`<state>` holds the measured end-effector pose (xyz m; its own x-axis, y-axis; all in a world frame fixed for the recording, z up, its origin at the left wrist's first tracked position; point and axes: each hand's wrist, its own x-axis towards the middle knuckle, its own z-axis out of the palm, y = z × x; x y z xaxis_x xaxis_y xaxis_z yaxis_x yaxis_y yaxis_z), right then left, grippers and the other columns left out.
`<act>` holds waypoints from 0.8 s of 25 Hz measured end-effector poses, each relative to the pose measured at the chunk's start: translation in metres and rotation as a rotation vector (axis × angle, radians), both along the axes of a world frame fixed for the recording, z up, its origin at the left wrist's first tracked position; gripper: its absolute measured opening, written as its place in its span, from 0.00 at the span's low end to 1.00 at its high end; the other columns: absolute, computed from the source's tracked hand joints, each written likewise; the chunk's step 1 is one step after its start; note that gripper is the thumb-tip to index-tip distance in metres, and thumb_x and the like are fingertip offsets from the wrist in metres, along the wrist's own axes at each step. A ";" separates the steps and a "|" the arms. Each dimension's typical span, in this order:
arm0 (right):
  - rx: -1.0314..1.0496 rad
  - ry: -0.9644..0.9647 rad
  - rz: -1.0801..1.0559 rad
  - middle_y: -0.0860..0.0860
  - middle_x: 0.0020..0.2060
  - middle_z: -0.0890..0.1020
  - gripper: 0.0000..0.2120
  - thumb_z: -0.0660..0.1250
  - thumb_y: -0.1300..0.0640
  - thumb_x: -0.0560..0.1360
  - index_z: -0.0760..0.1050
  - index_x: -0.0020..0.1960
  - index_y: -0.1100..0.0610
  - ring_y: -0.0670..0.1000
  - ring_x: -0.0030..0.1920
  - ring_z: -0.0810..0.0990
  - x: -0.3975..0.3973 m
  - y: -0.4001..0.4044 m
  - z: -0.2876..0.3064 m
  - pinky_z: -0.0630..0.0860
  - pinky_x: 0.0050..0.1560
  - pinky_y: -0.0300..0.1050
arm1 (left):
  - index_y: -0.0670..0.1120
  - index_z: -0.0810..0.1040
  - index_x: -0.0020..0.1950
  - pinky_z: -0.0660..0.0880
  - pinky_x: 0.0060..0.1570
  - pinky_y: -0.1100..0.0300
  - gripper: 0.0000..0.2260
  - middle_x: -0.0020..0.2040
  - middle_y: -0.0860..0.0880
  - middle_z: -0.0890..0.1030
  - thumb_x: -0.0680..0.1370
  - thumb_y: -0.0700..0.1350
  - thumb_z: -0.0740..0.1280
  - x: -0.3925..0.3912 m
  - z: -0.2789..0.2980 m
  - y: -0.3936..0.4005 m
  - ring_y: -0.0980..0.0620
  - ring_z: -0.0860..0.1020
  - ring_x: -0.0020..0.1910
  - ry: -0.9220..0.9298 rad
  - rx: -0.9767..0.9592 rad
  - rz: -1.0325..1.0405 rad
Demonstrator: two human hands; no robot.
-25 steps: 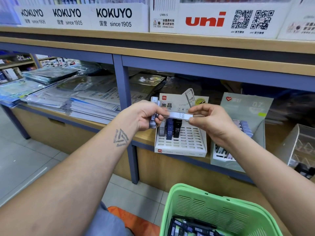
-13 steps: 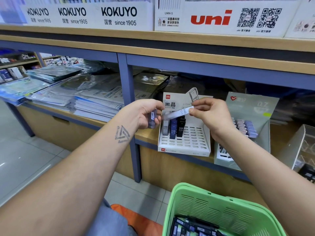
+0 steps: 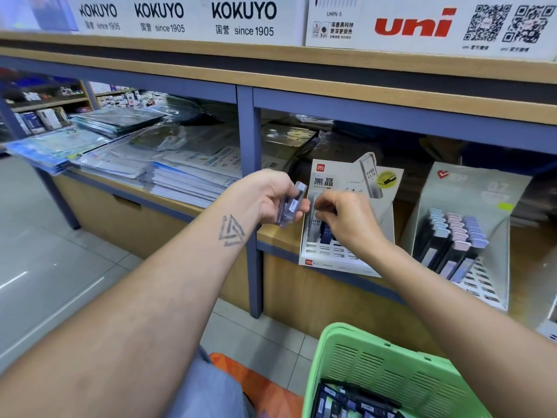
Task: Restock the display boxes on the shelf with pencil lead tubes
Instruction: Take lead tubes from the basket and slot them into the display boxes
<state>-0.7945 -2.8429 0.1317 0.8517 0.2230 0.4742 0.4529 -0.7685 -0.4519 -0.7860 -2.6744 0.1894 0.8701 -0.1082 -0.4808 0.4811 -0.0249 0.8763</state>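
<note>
The right hand (image 3: 343, 221) is pinching a lead tube (image 3: 313, 220) upright over the display box (image 3: 346, 257) at the shelf's front edge — the left hand (image 3: 268, 196) is gripping spares (image 3: 292, 205) just beside.

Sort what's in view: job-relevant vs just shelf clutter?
In the job:
- left hand gripping spare lead tubes
- right hand setting a tube in the white display box
- second display box, part filled
- green basket with more tubes

Lying about:
- stacked papers
- KOKUYO boxes
- uni box
</note>
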 end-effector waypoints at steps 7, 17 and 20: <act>-0.193 -0.072 0.003 0.51 0.47 0.84 0.08 0.70 0.64 0.76 0.86 0.50 0.55 0.55 0.52 0.80 0.007 0.001 -0.003 0.75 0.52 0.50 | 0.35 0.75 0.54 0.79 0.44 0.51 0.10 0.46 0.41 0.82 0.85 0.35 0.55 -0.003 -0.001 0.003 0.47 0.82 0.43 0.022 0.010 -0.044; 0.451 0.262 0.153 0.52 0.55 0.84 0.20 0.65 0.71 0.77 0.78 0.65 0.56 0.48 0.54 0.84 0.001 -0.005 0.026 0.81 0.59 0.44 | 0.37 0.77 0.53 0.79 0.43 0.56 0.10 0.45 0.42 0.82 0.84 0.34 0.55 -0.007 0.002 -0.002 0.47 0.82 0.45 -0.033 0.006 -0.148; 0.470 0.295 0.174 0.52 0.51 0.86 0.12 0.71 0.66 0.77 0.82 0.59 0.59 0.48 0.51 0.85 -0.007 -0.014 0.033 0.82 0.57 0.45 | 0.37 0.77 0.54 0.79 0.38 0.58 0.11 0.44 0.42 0.82 0.84 0.35 0.55 -0.007 0.003 -0.005 0.49 0.81 0.39 -0.020 0.031 -0.171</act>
